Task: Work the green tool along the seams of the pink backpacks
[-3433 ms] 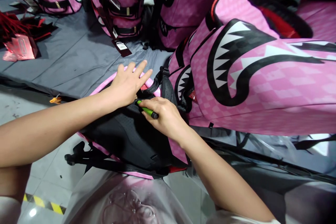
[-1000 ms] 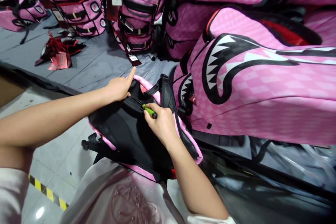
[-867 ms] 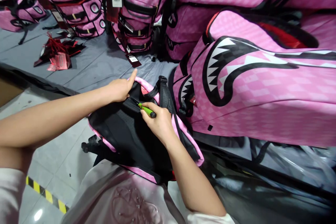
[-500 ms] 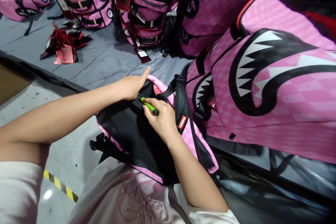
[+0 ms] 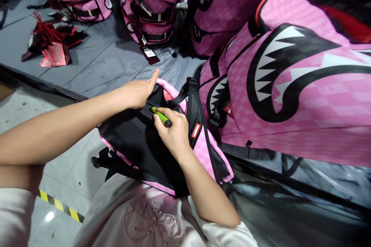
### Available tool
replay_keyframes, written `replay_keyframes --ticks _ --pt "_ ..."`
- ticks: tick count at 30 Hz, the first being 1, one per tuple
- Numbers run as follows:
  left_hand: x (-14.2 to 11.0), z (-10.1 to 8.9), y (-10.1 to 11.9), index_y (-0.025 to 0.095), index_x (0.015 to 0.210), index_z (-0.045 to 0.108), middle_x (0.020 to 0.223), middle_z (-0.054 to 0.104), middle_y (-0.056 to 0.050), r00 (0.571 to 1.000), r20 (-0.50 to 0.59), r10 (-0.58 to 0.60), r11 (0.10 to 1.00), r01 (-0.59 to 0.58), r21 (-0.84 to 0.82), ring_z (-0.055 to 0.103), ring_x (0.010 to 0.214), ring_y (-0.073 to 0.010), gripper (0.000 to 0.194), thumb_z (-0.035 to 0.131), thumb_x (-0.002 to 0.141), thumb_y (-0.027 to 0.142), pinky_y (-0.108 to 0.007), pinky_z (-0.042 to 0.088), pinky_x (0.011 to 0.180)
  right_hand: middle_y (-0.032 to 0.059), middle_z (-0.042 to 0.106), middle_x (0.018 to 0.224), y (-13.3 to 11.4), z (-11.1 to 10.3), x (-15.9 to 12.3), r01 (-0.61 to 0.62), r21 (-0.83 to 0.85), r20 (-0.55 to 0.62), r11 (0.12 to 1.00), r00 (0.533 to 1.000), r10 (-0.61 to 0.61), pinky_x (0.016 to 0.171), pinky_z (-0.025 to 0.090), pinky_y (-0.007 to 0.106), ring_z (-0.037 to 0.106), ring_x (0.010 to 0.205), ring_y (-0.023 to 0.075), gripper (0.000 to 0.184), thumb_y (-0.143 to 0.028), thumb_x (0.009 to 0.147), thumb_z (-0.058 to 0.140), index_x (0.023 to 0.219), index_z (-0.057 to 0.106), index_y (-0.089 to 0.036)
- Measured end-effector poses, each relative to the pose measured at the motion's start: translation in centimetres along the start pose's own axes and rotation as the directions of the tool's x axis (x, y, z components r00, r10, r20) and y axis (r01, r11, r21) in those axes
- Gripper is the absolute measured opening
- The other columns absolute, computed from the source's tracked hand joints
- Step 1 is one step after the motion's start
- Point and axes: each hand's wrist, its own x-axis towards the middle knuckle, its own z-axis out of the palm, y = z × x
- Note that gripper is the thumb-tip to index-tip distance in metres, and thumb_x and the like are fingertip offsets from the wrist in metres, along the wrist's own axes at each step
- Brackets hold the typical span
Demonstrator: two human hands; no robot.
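A pink-and-black backpack point(image 5: 124, 131) lies tilted against my body at the table edge, its black padded back panel facing up. My left hand point(image 5: 138, 93) grips the backpack's upper part, one digit sticking out past the pink rim; its other fingers are mostly hidden. My right hand point(image 5: 174, 129) is closed around a slim green tool point(image 5: 161, 116) with a black end. The tool's dark tip meets the black panel just beside my left hand; what it touches is too small to make out. A shoulder strap point(image 5: 194, 110) with a red label runs right of my right hand.
Large pink backpacks point(image 5: 313, 123) with shark-mouth prints stand close on the right. More pink bags point(image 5: 156, 7) line the back of the grey-covered table point(image 5: 95, 61). A pile of red tags point(image 5: 55, 46) lies at the left. Yellow-black tape point(image 5: 59, 205) marks the tiled floor.
The whole view has shifted a little, so everything sits slightly further left and up. My hands keep nearly the same place on the backpack, and the green tool stays in my right hand.
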Motion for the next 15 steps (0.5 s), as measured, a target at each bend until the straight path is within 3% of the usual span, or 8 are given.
replay_keyframes --ticks 3,10,15 --pt "0.1 0.0 0.0 0.01 0.159 -0.021 0.121 0.069 -0.019 1.0 0.003 -0.009 1.0 0.009 0.005 0.07 0.104 -0.0282 0.105 0.058 0.091 0.022 -0.03 0.052 0.08 0.0021 0.08 0.106 0.2 -0.1 0.1 0.031 0.073 0.005 0.997 0.999 -0.032 0.092 0.055 0.033 0.075 0.095 0.0204 0.017 -0.02 0.091 0.067 0.105 0.076 -0.022" --pt "0.0 -0.1 0.0 0.009 0.159 -0.019 0.122 0.068 -0.021 1.0 -0.003 0.002 1.0 -0.002 -0.005 0.07 0.106 -0.0306 0.103 0.059 0.092 0.024 -0.032 0.052 0.082 0.0024 0.078 0.115 0.7 -0.9 1.0 0.006 0.286 0.151 0.958 0.987 -0.052 0.101 0.056 0.031 0.074 0.108 0.0188 0.029 -0.007 0.085 0.064 0.108 0.077 -0.021" --pt "0.2 0.2 -0.1 0.01 0.159 -0.02 0.121 0.068 -0.021 1.0 0.002 -0.004 1.0 0.004 -0.003 0.069 0.105 -0.031 0.104 0.059 0.093 0.023 -0.032 0.052 0.081 0.0025 0.079 0.112 0.6 -0.8 0.7 -0.019 0.255 0.114 0.967 0.993 -0.011 0.099 0.057 0.032 0.075 0.105 0.0196 0.029 -0.008 0.086 0.064 0.108 0.078 -0.021"
